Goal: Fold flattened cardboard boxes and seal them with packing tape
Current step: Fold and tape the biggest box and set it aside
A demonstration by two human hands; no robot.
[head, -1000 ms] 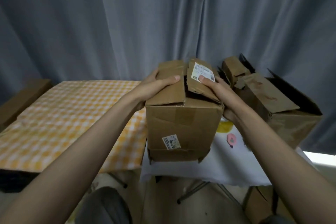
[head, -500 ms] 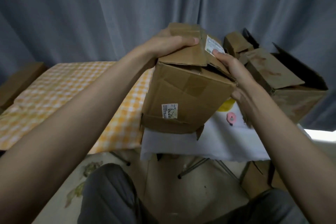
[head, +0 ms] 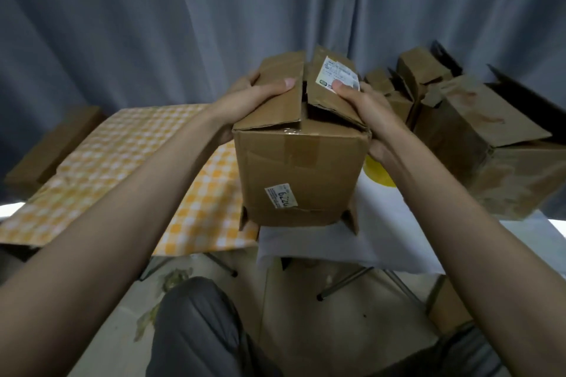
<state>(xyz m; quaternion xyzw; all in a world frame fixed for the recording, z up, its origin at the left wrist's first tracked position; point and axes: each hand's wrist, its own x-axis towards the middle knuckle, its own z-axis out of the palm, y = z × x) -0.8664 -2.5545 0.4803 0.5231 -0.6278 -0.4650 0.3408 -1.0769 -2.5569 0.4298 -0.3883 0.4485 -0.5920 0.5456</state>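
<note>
Both hands hold the box upright between them, its base at the near edge of the white cloth. The left hand grips the left top flap, thumb curled over it; the right hand presses the labelled right flap down with its thumb, fingers wrapped round the far side. The step in hand looks like closing the top flaps: they meet unevenly, the right one riding up and a gap showing between them.

Next, the flaps probably need flattening level and holding with one hand while the other fetches tape; no tape roll is in view, so where it lies I cannot tell.

Just right of the right hand stand several open boxes, crowding that side. Left of the left hand lies a checked cloth, with a brown box beyond it. A curtain hangs behind both hands.
</note>
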